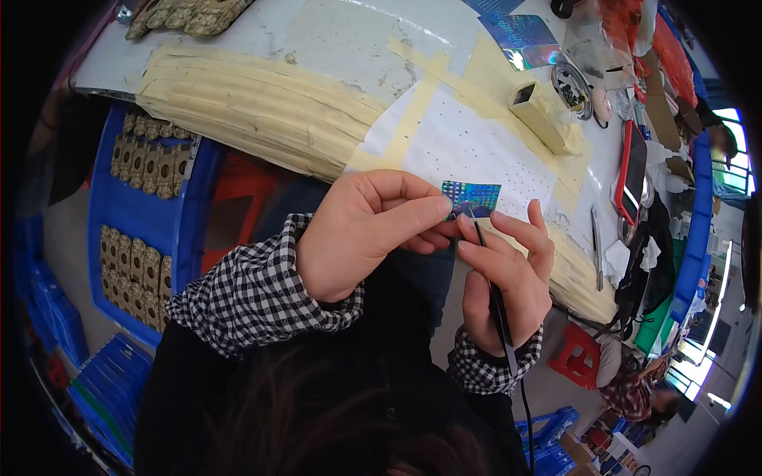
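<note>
A: We're looking at the small iridescent sheet (473, 197), blue-green w/ a grid pattern. Its long axis is running left-right, roughly level, right end pointing toward the red tray (633, 170).

B: Where's it sitting?

A: It's being held up in front of the white dotted paper (484, 151) on the taped table (333, 47). Our left hand (361, 234) is pinching its left edge btwn thumb and fingers, so that edge is hidden.

B: And the right hand (508, 274)?

A: It's closing around thin black tweezers (494, 293), tip pointing up to the sheet's lower edge. We can't tell whether the tip is touching or gripping it; too small.

B: Anything else unclear?

A: Fingers are covering the sheet's lower-left corner. The blue bin (143, 214) w/ tan parts is lying left, partly cut off by our checked sleeve (254, 293).
</note>
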`<state>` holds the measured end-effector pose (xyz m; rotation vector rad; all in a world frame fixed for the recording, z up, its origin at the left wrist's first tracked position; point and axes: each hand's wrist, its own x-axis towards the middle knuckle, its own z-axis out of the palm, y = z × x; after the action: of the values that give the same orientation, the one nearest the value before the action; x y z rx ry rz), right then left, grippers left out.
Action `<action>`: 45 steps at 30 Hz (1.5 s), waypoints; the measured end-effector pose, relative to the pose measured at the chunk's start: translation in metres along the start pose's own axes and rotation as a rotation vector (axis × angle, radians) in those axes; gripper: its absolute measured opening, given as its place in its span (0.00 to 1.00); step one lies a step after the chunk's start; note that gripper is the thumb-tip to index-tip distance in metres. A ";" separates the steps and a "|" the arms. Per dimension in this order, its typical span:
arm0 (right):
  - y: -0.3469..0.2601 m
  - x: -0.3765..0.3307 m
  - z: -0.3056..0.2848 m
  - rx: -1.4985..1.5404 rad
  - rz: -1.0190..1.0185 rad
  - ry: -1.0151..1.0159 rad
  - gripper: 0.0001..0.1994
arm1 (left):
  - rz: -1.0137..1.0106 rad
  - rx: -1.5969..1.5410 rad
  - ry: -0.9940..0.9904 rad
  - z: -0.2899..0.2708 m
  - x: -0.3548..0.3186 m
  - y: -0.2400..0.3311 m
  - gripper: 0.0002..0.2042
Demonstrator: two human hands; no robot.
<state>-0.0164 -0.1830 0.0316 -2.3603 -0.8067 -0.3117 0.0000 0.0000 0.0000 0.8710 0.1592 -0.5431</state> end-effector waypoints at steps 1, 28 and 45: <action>0.000 0.000 0.000 0.004 0.001 0.000 0.15 | 0.000 0.001 0.000 0.000 0.000 0.000 0.08; 0.002 -0.003 0.006 0.025 -0.014 0.033 0.13 | -0.013 0.010 0.025 0.002 -0.001 0.003 0.08; 0.005 -0.006 0.007 0.018 -0.023 0.051 0.17 | -0.021 0.017 0.010 0.001 0.000 0.002 0.08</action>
<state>-0.0181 -0.1849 0.0214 -2.3182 -0.8095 -0.3705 0.0009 0.0002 0.0019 0.8899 0.1734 -0.5600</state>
